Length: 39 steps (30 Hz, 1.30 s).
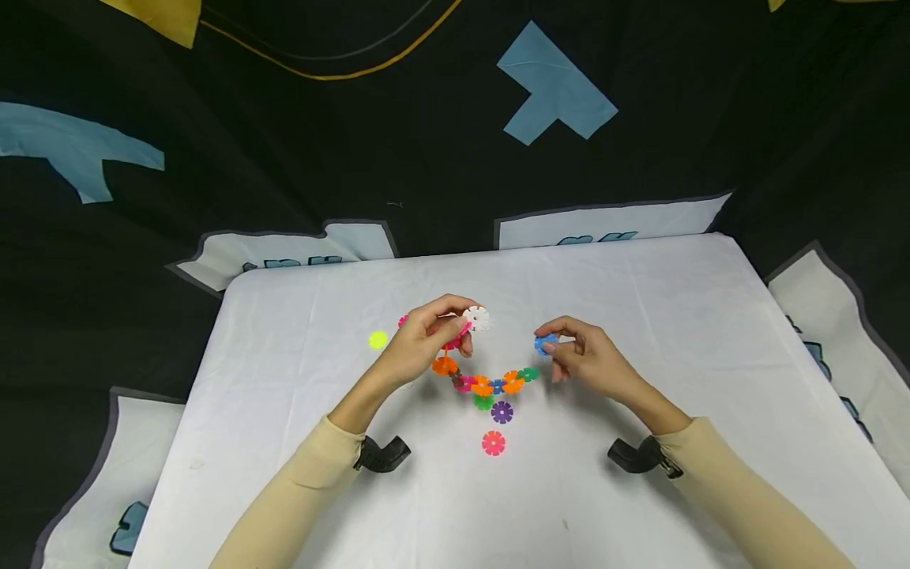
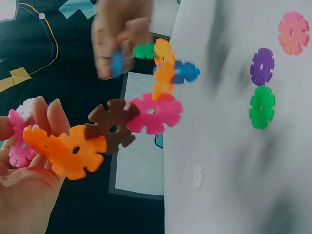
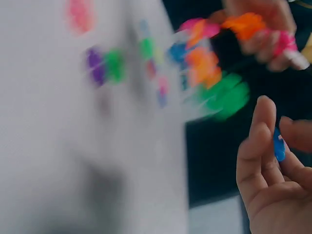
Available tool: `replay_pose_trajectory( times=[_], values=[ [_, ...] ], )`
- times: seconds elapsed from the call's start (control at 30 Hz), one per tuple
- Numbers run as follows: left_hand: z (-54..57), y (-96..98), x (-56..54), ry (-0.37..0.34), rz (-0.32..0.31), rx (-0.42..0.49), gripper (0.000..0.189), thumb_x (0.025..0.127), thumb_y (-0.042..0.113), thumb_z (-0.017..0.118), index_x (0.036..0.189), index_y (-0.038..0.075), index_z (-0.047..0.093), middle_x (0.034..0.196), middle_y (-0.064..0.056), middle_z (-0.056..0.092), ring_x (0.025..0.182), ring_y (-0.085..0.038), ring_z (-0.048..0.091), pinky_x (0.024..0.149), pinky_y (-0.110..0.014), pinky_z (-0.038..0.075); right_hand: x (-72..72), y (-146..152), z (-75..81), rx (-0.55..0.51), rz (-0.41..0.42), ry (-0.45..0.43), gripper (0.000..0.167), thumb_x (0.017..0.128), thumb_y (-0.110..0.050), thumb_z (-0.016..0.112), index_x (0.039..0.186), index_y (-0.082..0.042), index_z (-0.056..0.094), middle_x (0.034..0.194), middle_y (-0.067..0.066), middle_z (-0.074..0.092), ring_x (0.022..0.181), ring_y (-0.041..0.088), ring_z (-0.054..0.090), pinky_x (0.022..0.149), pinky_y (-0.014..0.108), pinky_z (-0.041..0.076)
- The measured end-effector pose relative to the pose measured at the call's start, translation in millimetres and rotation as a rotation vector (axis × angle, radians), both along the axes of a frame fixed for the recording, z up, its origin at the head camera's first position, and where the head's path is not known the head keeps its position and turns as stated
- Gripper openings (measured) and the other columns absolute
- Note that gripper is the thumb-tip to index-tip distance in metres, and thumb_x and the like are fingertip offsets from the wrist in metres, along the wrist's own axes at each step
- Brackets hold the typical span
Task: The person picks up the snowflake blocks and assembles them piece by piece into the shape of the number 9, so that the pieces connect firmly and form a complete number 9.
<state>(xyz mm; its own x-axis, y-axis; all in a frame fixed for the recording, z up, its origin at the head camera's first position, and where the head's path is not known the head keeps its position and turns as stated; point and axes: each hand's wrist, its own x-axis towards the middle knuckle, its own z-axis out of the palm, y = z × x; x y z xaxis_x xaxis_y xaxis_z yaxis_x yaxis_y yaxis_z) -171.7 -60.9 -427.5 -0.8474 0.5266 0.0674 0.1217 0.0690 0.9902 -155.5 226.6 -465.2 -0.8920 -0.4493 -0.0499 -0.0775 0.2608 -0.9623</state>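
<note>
My left hand (image 1: 415, 345) grips one end of a chain of notched plastic discs, at a pink disc (image 2: 20, 139) with a white disc (image 1: 477, 318) joined to it. From there the chain runs through orange discs (image 2: 78, 152), a brown disc (image 2: 113, 126), another pink disc (image 2: 155, 113), more orange and a blue disc (image 2: 185, 72). Its far end, a green disc (image 1: 528, 374), hangs toward my right hand (image 1: 590, 361). Between thumb and fingers, the right hand pinches a separate light-blue disc (image 1: 546, 344), apart from the chain.
Loose on the white table (image 1: 455, 514) lie a green disc (image 1: 483, 402), a purple disc (image 1: 502, 412) and a coral disc (image 1: 494, 442). A yellow disc (image 1: 377, 340) lies left of the left hand. Black curtain (image 1: 441, 158) hangs behind the table.
</note>
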Motion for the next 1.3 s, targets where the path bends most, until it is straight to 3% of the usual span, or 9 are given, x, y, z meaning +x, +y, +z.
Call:
replay_pose_trajectory(
  times=[0.13, 0.23, 0.33, 0.5, 0.7, 0.83, 1.03, 1.17, 1.3],
  values=[
    [-0.5, 1.9, 1.5, -0.029, -0.003, 0.066, 0.022, 0.099, 0.001, 0.047, 0.12, -0.004, 0.054, 0.096, -0.02, 0.059, 0.072, -0.024, 0.065, 0.079, -0.028, 0.058, -0.5, -14, 25.6, -0.117, 0.061, -0.035, 0.031, 0.096, -0.005, 0.06, 0.127, 0.001, 0.055, 0.073, 0.013, 0.066, 0.066, 0.017, 0.064, 0.069, 0.032, 0.058],
    [-2.2, 3.1, 2.2, -0.024, -0.023, 0.095, 0.024, 0.098, 0.0, 0.045, 0.12, -0.009, 0.051, 0.105, -0.022, 0.052, 0.067, -0.018, 0.059, 0.069, -0.023, 0.055, 1.2, -25, 37.9, -0.178, 0.096, -0.014, 0.032, 0.096, -0.003, 0.06, 0.127, 0.002, 0.056, 0.075, 0.01, 0.066, 0.068, 0.017, 0.064, 0.071, 0.029, 0.058],
    [-3.3, 3.4, 2.7, -0.023, -0.049, 0.119, 0.026, 0.097, 0.001, 0.043, 0.119, -0.012, 0.049, 0.099, -0.018, 0.051, 0.062, -0.017, 0.052, 0.061, -0.022, 0.049, 2.9, -35, 44.0, -0.229, 0.114, 0.0, 0.029, 0.096, -0.003, 0.059, 0.124, 0.005, 0.057, 0.075, 0.008, 0.065, 0.068, 0.02, 0.063, 0.071, 0.029, 0.057],
    [-3.5, 3.5, 3.8, -0.024, -0.053, 0.137, 0.019, 0.1, 0.003, 0.048, 0.113, -0.01, 0.051, 0.08, -0.01, 0.052, 0.063, -0.019, 0.053, 0.062, -0.024, 0.051, 4.6, -45, 47.0, -0.241, 0.089, 0.015, 0.026, 0.097, -0.006, 0.058, 0.121, 0.005, 0.06, 0.076, 0.006, 0.065, 0.068, 0.024, 0.062, 0.068, 0.027, 0.056],
    [-1.7, 4.5, 5.1, 0.004, -0.004, 0.085, 0.013, 0.1, 0.005, 0.053, 0.108, -0.005, 0.054, 0.095, -0.021, 0.059, 0.082, -0.029, 0.065, 0.081, -0.029, 0.057, 4.0, -50, 50.1, -0.283, 0.025, -0.015, 0.035, 0.097, -0.005, 0.059, 0.13, 0.006, 0.053, 0.084, 0.004, 0.065, 0.065, 0.02, 0.062, 0.067, 0.027, 0.056],
    [-1.2, 5.5, 5.1, -0.01, -0.031, 0.077, 0.014, 0.102, 0.007, 0.049, 0.109, -0.005, 0.051, 0.102, -0.021, 0.061, 0.09, -0.031, 0.069, 0.088, -0.034, 0.056, 3.7, -52, 52.6, -0.322, -0.01, -0.056, 0.037, 0.096, -0.004, 0.06, 0.13, 0.008, 0.052, 0.084, 0.001, 0.068, 0.062, 0.017, 0.062, 0.065, 0.025, 0.056],
    [0.2, 7.5, 5.9, -0.014, -0.078, 0.087, 0.019, 0.104, 0.009, 0.046, 0.11, -0.009, 0.047, 0.108, -0.026, 0.06, 0.099, -0.038, 0.067, 0.09, -0.028, 0.054, 3.5, -51, 51.6, -0.327, -0.034, -0.072, 0.033, 0.096, -0.004, 0.059, 0.126, 0.008, 0.054, 0.083, 0.0, 0.07, 0.058, 0.017, 0.063, 0.062, 0.026, 0.056],
    [0.0, 8.5, 6.9, 0.002, -0.074, 0.09, 0.018, 0.103, 0.007, 0.045, 0.11, -0.01, 0.047, 0.109, -0.026, 0.059, 0.102, -0.041, 0.065, 0.09, -0.027, 0.054, 3.4, -52, 50.9, -0.299, -0.07, -0.084, 0.03, 0.096, -0.007, 0.06, 0.123, 0.006, 0.056, 0.078, 0.001, 0.067, 0.058, 0.016, 0.064, 0.061, 0.027, 0.056],
    [-0.8, 9.2, 7.4, 0.019, -0.058, 0.096, 0.013, 0.103, 0.006, 0.047, 0.108, -0.006, 0.049, 0.109, -0.028, 0.057, 0.1, -0.034, 0.067, 0.09, -0.027, 0.055, 2.8, -53, 51.3, -0.286, -0.09, -0.107, 0.033, 0.096, -0.006, 0.06, 0.125, 0.009, 0.055, 0.077, 0.001, 0.067, 0.058, 0.016, 0.064, 0.063, 0.026, 0.057]
  ],
)
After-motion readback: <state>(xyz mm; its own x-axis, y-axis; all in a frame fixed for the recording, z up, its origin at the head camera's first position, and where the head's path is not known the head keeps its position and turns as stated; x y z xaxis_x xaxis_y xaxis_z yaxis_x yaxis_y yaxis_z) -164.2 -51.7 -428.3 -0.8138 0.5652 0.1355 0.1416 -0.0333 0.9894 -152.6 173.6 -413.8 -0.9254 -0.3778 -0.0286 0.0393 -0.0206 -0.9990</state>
